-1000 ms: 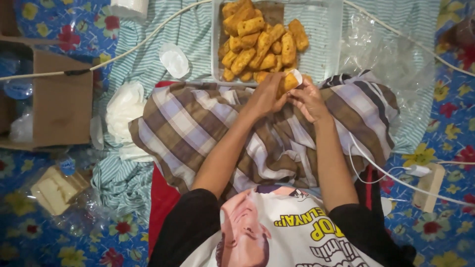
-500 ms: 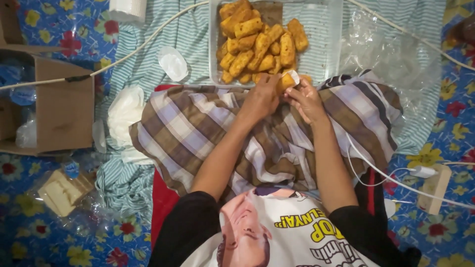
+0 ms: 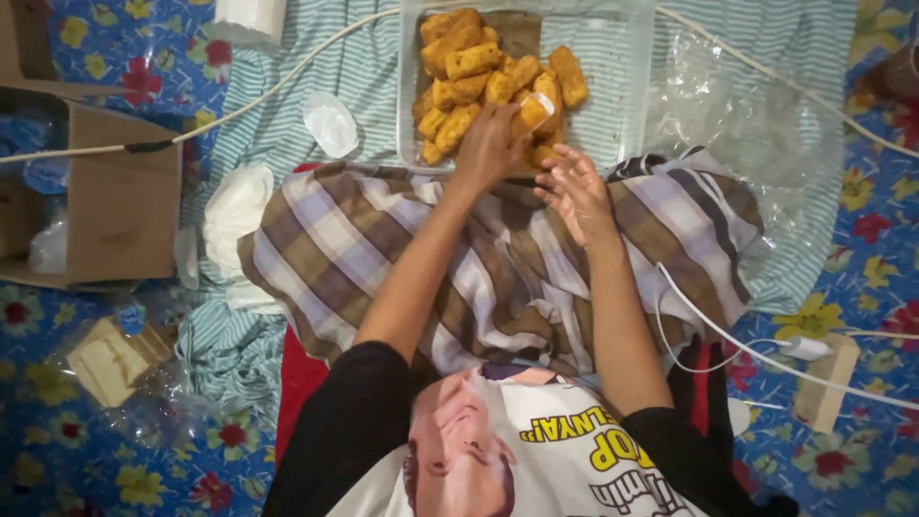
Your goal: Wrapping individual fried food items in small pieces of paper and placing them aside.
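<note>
- The person's left hand [image 3: 488, 144], just above the centre of the frame, is pinched on a wrapped fried piece [image 3: 532, 110], holding it over the near edge of the clear plastic tray [image 3: 627, 86].
- That piece is golden-orange and block-shaped, with a crumbed crust; a thin whitish wrapper covers its upper right end, while the rest shows bare between the fingers.
- The right hand [image 3: 574, 191] hovers just below and to the right of the piece, fingers spread apart and holding nothing, not touching the piece.
- The tray sits at top centre on a green-and-white striped cloth [image 3: 316, 57]. In it lies a heap of fried pieces [image 3: 469, 72], the same golden colour, oblong and piled at angles, mostly in its left half; brown paper shows under them.
- Both forearms stretch over a brown, white and purple checked cloth [image 3: 364, 249] that fills the middle of the frame.
- A small white wrapper [image 3: 330, 123] lies left of the tray, and a stack of white wrappers [image 3: 235, 206] lies farther down at the left.
- An open cardboard box [image 3: 120, 191] is at the far left; a crumpled clear plastic bag [image 3: 737, 115] lies right of the tray.
- White cables cross the top and lower right.
</note>
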